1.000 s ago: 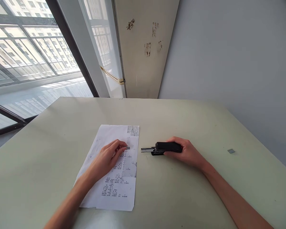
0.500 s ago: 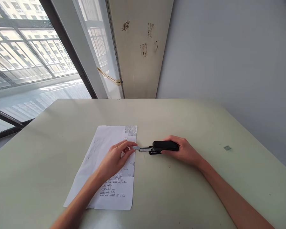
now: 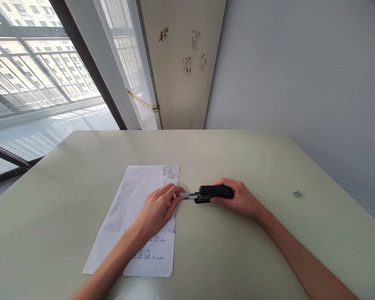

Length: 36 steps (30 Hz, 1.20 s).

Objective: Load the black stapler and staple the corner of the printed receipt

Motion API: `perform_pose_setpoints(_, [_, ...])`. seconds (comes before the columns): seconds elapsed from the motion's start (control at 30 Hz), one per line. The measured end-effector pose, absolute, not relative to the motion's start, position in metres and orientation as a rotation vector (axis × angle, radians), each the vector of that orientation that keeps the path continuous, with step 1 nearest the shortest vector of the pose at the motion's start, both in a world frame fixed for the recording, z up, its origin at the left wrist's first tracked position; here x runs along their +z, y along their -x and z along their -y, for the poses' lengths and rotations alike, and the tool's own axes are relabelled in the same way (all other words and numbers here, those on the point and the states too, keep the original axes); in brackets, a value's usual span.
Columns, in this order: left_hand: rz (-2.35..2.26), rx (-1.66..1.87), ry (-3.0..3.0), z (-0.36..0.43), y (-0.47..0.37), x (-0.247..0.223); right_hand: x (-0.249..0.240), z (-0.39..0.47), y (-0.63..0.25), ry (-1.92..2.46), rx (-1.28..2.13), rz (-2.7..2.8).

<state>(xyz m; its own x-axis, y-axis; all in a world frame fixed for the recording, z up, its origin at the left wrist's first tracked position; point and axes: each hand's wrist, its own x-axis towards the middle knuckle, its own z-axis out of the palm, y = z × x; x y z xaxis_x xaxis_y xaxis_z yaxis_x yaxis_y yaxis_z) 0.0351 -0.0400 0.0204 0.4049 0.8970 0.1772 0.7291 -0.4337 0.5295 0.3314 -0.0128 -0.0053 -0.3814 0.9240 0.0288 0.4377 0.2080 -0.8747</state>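
Observation:
A black stapler point(image 3: 215, 191) lies sideways over the table, its metal staple tray point(image 3: 193, 196) sticking out to the left. My right hand point(image 3: 239, 195) is wrapped round its right end, thumb and fingers on opposite sides. Between thumb and fingertips, my left hand point(image 3: 162, 205) pinches a small grey strip of staples point(image 3: 185, 195). That strip sits at the left end of the tray; whether it is seated inside I cannot tell. Under my left hand and forearm are white printed sheets of paper point(image 3: 118, 216), partly hidden by them.
A small grey flat piece point(image 3: 297, 193) lies on the pale table point(image 3: 237, 250) to the right. Beyond the table's far edge stand a stained cream panel point(image 3: 181, 91) and a grey wall point(image 3: 293, 75). Windows point(image 3: 40, 75) fill the left side.
My left hand has shifted right with the staple strip, bringing it further along the tray toward the stapler body. The right hand and stapler have hardly moved.

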Motion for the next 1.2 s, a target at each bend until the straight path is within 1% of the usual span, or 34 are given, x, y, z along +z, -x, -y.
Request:
perform_pose_setpoints(0.63, [-1.371,0.53,-2.347,0.037,-0.036,0.02,-0.003,0.014,-0.331,1.273,1.109,1.913])
perform_pose_setpoints(0.77, [-1.287,0.515,-2.237,0.032,-0.025,0.023,-0.002,0.013,-0.332,1.272,1.104,1.923])
perform_pose_setpoints(0.9, [-1.091,0.531,-2.228,0.026,-0.019,0.023,0.0,0.013,-0.333,1.192,1.15,1.957])
perform_pose_setpoints(1.03, [-0.957,0.5,-2.238,0.021,-0.029,0.02,0.004,0.016,-0.33,1.11,1.235,1.99])
perform_pose_setpoints(1.2, [-0.912,0.45,-2.242,0.013,-0.047,0.016,0.005,0.019,-0.328,1.078,1.295,1.963])
